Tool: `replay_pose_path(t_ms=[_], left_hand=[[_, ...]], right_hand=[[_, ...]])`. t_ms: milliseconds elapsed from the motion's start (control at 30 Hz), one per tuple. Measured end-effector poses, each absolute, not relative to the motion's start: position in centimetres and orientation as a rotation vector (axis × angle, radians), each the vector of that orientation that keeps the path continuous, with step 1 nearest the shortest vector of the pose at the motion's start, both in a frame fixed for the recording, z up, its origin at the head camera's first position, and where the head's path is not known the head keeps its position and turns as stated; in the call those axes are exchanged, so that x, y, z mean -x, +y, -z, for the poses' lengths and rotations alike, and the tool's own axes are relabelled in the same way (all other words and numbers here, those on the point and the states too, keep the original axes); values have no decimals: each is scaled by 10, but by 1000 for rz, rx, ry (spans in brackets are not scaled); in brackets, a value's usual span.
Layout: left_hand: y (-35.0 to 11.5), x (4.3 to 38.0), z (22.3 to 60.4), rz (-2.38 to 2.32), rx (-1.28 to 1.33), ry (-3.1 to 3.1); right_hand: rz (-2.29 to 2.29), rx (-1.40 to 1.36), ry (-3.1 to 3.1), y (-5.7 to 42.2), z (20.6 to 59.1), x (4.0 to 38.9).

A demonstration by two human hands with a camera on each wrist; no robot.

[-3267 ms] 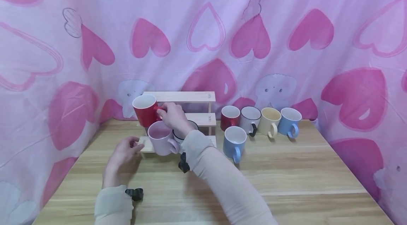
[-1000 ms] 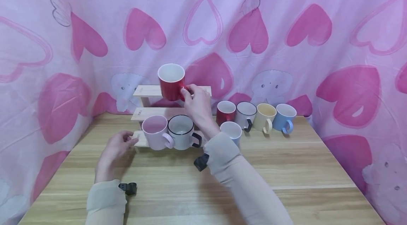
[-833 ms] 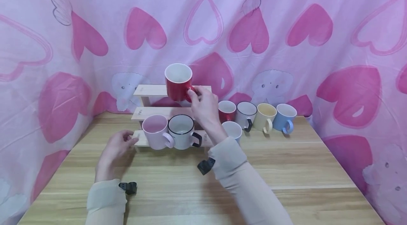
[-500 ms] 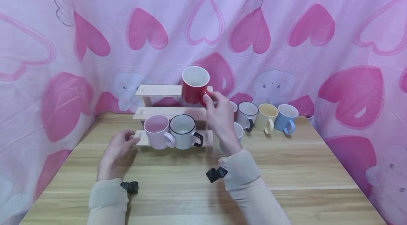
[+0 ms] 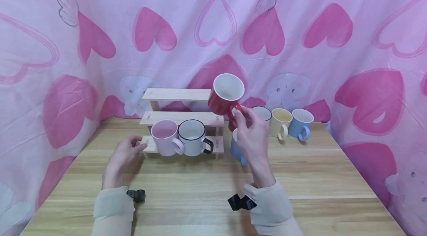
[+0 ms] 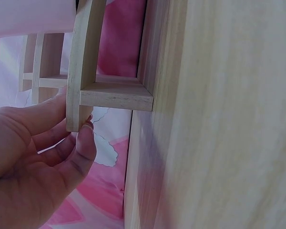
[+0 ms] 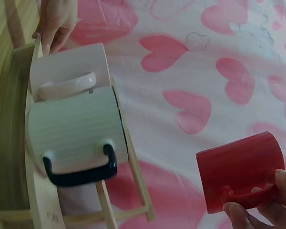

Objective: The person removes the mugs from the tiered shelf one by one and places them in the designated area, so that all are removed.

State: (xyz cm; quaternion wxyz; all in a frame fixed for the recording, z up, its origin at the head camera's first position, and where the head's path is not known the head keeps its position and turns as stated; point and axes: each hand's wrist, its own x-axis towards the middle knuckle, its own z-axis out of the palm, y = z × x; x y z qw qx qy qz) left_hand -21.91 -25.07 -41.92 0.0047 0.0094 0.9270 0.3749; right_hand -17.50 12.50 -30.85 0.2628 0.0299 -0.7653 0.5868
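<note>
My right hand (image 5: pixel 254 138) pinches the handle of a red mug (image 5: pixel 218 104) with a white inside. The mug is held in the air, tilted, at the right end of a three-step wooden rack (image 5: pixel 180 117). In the right wrist view the thumb and fingers close on the handle (image 7: pixel 250 198). My left hand (image 5: pixel 124 154) grips the left end of the rack's lowest step, thumb on one face of the plank (image 6: pixel 74 107) and fingers on the other. On that step stand a lilac mug (image 5: pixel 163 141) and a white mug (image 5: pixel 191 145) with black rim and handle.
Behind my right hand, a blue mug (image 5: pixel 236 150) is partly hidden. Further back stand a white black-rimmed mug (image 5: pixel 263 112), a cream mug (image 5: pixel 276 126) and another blue mug (image 5: pixel 297 126). A second red mug (image 5: pixel 231 126) is mostly covered. A heart-print curtain (image 5: pixel 207 13) hangs behind the table.
The right hand has carried the red mug from the rack's left side, up across the top step, to its right end, where it now tilts. The left hand stays at the lowest step.
</note>
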Motion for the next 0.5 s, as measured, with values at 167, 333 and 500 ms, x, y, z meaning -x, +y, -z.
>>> replay_pose_path(t_ms=[167,333,500], left_hand=[[-249,219,419,-1186,-38,2907],[-250,219,418,-1180,-44,2907],[-250,220,418,-1168,-33,2905]], right_hand=[[-1490,-40,-2077,140,315,166],[-1508,-15,-2030,155,324,162],[-1560,52,-1995,166,336,161]])
